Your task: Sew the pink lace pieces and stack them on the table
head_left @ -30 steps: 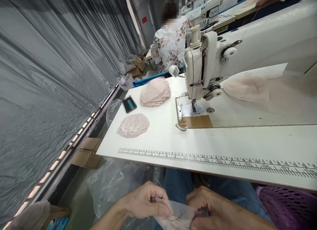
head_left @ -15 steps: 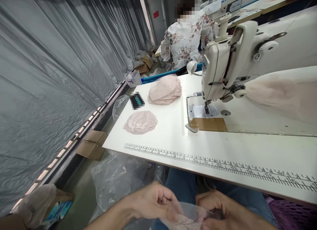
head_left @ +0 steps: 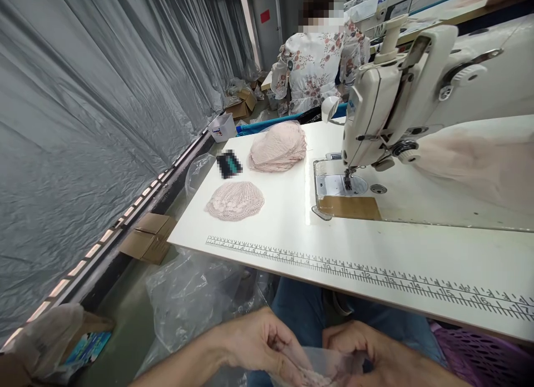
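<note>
Over my lap, below the table's front edge, both hands pinch a sheer pale lace fabric piece [head_left: 323,360]. My left hand [head_left: 261,345] grips its left side with thumb and fingers closed. My right hand [head_left: 371,353] is closed on the right side; a small dark spot shows by its fingers, and I cannot make out what it is. The lower part of the fabric is cut off by the frame. On the table lie a single pink lace piece [head_left: 235,201] and, behind it, a stack of similar pieces [head_left: 278,147].
A white sewing machine [head_left: 375,109] stands at the right of the white table [head_left: 283,231], which has a printed ruler along its front. Pale fabric [head_left: 479,159] lies under the machine arm. Cardboard box [head_left: 149,238] and clear plastic [head_left: 187,303] are on the floor. Ahead sits a person [head_left: 312,70].
The view has shifted slightly, and the table items sit a little higher and further left. Both hands still hold the fabric, now slightly lower in view.
</note>
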`<move>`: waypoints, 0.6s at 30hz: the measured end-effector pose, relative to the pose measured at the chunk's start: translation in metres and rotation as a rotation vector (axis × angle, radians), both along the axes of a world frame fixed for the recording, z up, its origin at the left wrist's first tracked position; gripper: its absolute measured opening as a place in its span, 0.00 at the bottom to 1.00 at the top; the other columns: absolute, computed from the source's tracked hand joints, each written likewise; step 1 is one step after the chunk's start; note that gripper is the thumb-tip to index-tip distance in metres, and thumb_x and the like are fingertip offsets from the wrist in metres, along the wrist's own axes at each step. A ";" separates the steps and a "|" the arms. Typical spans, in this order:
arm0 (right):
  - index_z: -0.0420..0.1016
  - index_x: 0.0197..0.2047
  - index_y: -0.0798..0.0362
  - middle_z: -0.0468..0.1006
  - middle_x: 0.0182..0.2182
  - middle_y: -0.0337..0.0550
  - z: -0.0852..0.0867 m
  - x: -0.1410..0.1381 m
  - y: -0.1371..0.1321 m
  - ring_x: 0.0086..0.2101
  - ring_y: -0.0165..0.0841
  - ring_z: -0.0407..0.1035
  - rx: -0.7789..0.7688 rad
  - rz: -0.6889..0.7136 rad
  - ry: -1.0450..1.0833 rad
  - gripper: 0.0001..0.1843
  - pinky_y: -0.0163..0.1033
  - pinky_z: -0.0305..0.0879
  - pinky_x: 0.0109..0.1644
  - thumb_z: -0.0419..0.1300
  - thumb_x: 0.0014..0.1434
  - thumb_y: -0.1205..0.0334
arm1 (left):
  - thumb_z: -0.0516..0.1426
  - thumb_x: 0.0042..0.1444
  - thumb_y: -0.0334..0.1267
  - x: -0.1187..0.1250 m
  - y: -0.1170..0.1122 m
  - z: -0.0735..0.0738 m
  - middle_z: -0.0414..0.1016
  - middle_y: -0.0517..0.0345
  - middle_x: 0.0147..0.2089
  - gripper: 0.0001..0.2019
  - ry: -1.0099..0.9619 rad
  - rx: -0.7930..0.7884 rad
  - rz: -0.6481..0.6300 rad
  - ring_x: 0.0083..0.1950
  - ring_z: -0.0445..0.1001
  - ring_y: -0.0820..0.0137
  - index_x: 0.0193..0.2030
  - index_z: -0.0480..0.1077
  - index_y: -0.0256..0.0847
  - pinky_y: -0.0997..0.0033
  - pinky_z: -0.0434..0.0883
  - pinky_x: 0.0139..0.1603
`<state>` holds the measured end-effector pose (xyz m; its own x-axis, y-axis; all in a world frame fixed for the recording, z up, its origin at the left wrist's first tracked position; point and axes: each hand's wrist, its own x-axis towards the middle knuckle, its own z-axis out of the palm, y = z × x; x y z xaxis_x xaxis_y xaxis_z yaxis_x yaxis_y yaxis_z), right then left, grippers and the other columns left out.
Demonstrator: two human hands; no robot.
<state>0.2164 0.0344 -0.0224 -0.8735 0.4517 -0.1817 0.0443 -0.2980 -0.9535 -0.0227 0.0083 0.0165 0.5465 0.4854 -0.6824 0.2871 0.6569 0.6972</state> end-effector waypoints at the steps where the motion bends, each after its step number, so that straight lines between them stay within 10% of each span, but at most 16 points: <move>1: 0.80 0.27 0.56 0.67 0.26 0.35 -0.002 -0.001 -0.002 0.28 0.27 0.61 0.007 -0.015 0.005 0.20 0.32 0.51 0.28 0.70 0.47 0.45 | 0.72 0.28 0.56 0.000 0.000 0.000 0.81 0.49 0.37 0.33 0.002 0.004 0.000 0.40 0.79 0.62 0.41 0.80 0.36 0.62 0.73 0.51; 18: 0.77 0.26 0.56 0.63 0.24 0.35 -0.011 -0.001 -0.013 0.26 0.27 0.57 0.018 -0.055 -0.027 0.25 0.33 0.49 0.27 0.64 0.53 0.40 | 0.70 0.32 0.59 0.002 -0.003 0.004 0.78 0.54 0.29 0.32 0.077 0.109 -0.022 0.28 0.71 0.75 0.40 0.81 0.36 0.77 0.71 0.36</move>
<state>0.2156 0.0214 -0.0337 -0.8419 0.5028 -0.1962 0.0541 -0.2831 -0.9576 -0.0208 0.0055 0.0206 0.5059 0.5478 -0.6663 0.3557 0.5712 0.7397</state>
